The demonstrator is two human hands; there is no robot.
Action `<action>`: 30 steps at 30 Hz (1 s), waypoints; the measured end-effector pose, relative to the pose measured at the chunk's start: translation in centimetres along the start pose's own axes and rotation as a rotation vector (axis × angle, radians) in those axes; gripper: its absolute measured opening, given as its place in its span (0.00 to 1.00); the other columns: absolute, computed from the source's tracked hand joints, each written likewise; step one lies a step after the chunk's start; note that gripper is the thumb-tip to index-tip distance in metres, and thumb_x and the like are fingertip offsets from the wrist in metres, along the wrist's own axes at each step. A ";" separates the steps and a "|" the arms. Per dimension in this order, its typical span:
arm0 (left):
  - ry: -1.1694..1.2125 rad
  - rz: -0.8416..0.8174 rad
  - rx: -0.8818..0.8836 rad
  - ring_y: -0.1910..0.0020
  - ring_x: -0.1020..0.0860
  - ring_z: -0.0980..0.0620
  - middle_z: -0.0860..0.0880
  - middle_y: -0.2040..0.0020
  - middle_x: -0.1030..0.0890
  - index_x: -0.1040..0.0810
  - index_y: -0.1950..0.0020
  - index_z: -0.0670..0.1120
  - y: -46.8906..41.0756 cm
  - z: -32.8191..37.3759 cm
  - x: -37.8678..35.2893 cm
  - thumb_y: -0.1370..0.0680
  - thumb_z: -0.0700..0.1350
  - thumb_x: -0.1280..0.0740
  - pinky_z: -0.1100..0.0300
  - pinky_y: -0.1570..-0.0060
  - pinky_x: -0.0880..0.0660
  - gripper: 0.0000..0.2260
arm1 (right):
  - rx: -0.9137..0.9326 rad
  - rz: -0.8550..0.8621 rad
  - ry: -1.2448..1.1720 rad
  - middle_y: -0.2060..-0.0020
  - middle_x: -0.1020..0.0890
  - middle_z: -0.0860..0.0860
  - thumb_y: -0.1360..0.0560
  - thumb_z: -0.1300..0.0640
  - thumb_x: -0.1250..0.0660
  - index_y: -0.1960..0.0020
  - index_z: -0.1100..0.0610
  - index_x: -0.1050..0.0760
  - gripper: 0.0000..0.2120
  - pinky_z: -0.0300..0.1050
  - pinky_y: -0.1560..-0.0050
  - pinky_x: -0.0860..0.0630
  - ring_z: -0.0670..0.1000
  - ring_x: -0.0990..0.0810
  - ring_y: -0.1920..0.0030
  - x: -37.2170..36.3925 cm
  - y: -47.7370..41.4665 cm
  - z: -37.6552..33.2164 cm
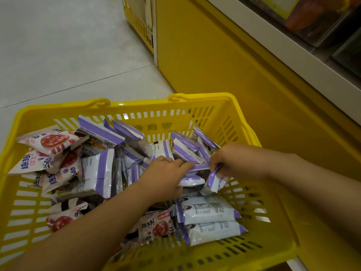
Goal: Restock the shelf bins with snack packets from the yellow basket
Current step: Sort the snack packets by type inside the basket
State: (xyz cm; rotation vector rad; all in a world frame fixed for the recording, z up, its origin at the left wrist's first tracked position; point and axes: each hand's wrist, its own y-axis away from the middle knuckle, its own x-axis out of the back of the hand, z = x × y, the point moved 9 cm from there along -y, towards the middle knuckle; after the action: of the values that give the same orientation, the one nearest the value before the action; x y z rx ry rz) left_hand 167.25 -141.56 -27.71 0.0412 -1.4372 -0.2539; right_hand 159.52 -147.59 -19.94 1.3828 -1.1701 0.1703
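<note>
Head view: both hands work at the middle of the yellow basket (58,108). The right hand (221,163) pinches a purple packet (214,179) by one end, fingers curled round it; the left hand (166,174) lies fingers-forward on other purple packets (192,181) — whether it grips any I cannot tell. That one-end pinch on slick wrap may slip on the lift to the shelf bins (320,26), beyond the basket's far right corner.

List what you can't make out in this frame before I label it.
Shelf bins: head view, cut by the top-right edge and blurred; contents unreadable.
Yellow basket floor: head view, heaped snack packets cover most of it; count unknowable.
Left hand: head view, its back hides the palm; grip on those packets unclear.
Back-label print: head view, too small.
</note>
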 end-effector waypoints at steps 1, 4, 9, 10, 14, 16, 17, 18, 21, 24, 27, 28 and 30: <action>-0.001 0.031 0.014 0.37 0.28 0.46 0.50 0.29 0.32 0.49 0.23 0.54 -0.2 -0.2 0.2 0.26 0.60 0.37 0.52 0.39 0.33 0.35 | -0.018 0.029 -0.020 0.51 0.18 0.50 0.23 0.58 0.33 0.45 0.54 0.21 0.08 0.46 0.49 0.24 0.49 0.21 0.51 0.1 0.0 0.2; 0.081 0.082 0.113 0.38 0.27 0.47 0.50 0.30 0.31 0.48 0.23 0.54 0.1 -1.2 0.1 0.25 0.61 0.39 0.54 0.46 0.29 0.34 | -0.067 0.143 -0.097 0.55 0.19 0.50 0.24 0.56 0.32 0.50 0.53 0.23 0.03 0.46 0.54 0.25 0.49 0.22 0.54 0.2 0.2 0.5; 0.328 0.089 0.240 0.43 0.23 0.45 0.52 0.28 0.33 0.43 0.24 0.54 0.7 -3.3 -0.2 0.24 0.55 0.36 0.53 0.52 0.25 0.31 | -0.174 0.234 -0.144 0.55 0.20 0.51 0.22 0.52 0.35 0.51 0.52 0.27 0.04 0.46 0.58 0.27 0.51 0.23 0.56 -2.8 -0.4 0.4; 0.361 0.073 0.232 0.43 0.23 0.45 0.52 0.28 0.33 0.43 0.24 0.54 0.6 -3.3 -0.2 0.24 0.54 0.35 0.54 0.51 0.26 0.30 | -0.196 0.241 -0.057 0.53 0.20 0.52 0.22 0.53 0.36 0.48 0.52 0.28 0.05 0.46 0.57 0.26 0.52 0.22 0.54 -3.2 -0.6 0.4; 0.431 0.000 0.179 0.41 0.25 0.47 0.50 0.28 0.35 0.45 0.24 0.54 0.2 -1.5 -0.8 0.24 0.53 0.34 0.53 0.48 0.25 0.32 | -0.173 0.282 0.399 0.48 0.20 0.51 0.22 0.51 0.37 0.39 0.49 0.29 0.12 0.44 0.57 0.35 0.54 0.24 0.46 -2.3 -1.3 -0.5; 0.364 -0.069 0.120 0.40 0.26 0.45 0.48 0.29 0.35 0.50 0.22 0.53 -0.1 -0.3 -1.5 0.24 0.53 0.34 0.52 0.47 0.26 0.36 | -0.151 0.185 0.471 0.49 0.21 0.51 0.21 0.52 0.37 0.41 0.49 0.27 0.09 0.45 0.56 0.35 0.54 0.25 0.48 -2.7 -1.5 -0.7; 0.325 -0.088 0.101 0.40 0.26 0.44 0.47 0.28 0.35 0.52 0.22 0.53 -0.2 0.1 -1.8 0.24 0.52 0.33 0.51 0.47 0.26 0.37 | -0.142 0.132 0.486 0.53 0.22 0.51 0.21 0.54 0.38 0.42 0.50 0.26 0.09 0.45 0.58 0.35 0.53 0.25 0.52 -3.1 -1.3 -0.8; 0.312 -0.088 0.106 0.40 0.26 0.43 0.47 0.28 0.35 0.52 0.22 0.53 -0.2 0.2 -2.0 0.24 0.51 0.33 0.51 0.46 0.26 0.37 | -0.136 0.094 0.497 0.58 0.24 0.50 0.22 0.55 0.38 0.42 0.51 0.25 0.09 0.44 0.60 0.35 0.52 0.27 0.57 -3.6 -1.2 -0.9; 0.451 0.004 0.224 0.40 0.26 0.44 0.48 0.29 0.34 0.49 0.23 0.53 -0.3 -0.6 -1.9 0.23 0.51 0.33 0.51 0.46 0.26 0.34 | -0.153 0.112 0.475 0.65 0.32 0.50 0.22 0.57 0.37 0.42 0.52 0.24 0.09 0.43 0.63 0.33 0.52 0.27 0.60 -3.8 -0.8 -0.9; 0.578 0.091 0.285 0.41 0.25 0.46 0.48 0.31 0.33 0.45 0.24 0.53 -0.2 -0.9 -1.6 0.22 0.50 0.33 0.51 0.45 0.26 0.31 | -0.195 0.134 0.379 0.56 0.23 0.52 0.22 0.61 0.38 0.42 0.54 0.26 0.10 0.45 0.58 0.26 0.53 0.21 0.52 -3.2 -1.4 -0.4; 0.601 0.058 0.305 0.40 0.26 0.45 0.48 0.29 0.36 0.47 0.24 0.52 -0.4 -0.3 -1.9 0.22 0.49 0.34 0.53 0.46 0.26 0.31 | -0.185 0.055 0.297 0.52 0.21 0.55 0.22 0.63 0.39 0.42 0.57 0.24 0.10 0.45 0.59 0.28 0.54 0.22 0.54 -4.2 -2.4 -0.3; 0.556 0.020 0.307 0.39 0.26 0.44 0.48 0.28 0.38 0.50 0.23 0.52 -0.6 0.0 -2.2 0.22 0.50 0.35 0.53 0.46 0.28 0.33 | -0.172 0.013 0.272 0.52 0.22 0.55 0.22 0.63 0.39 0.43 0.57 0.24 0.10 0.44 0.59 0.30 0.53 0.24 0.56 -4.8 -2.6 -0.4; 0.317 -0.036 0.256 0.35 0.30 0.44 0.47 0.27 0.41 0.57 0.22 0.50 -0.8 0.5 -2.3 0.21 0.55 0.38 0.52 0.43 0.31 0.35 | -0.171 -0.050 0.249 0.49 0.21 0.56 0.22 0.63 0.39 0.43 0.58 0.23 0.10 0.44 0.58 0.29 0.53 0.25 0.56 -6.0 -2.5 -0.2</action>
State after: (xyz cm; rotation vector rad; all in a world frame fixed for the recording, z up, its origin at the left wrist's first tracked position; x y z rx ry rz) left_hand 166.34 -141.78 -30.00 0.3040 -1.1462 -0.0857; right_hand 158.55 -145.02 -25.87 1.2015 -0.9212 0.1963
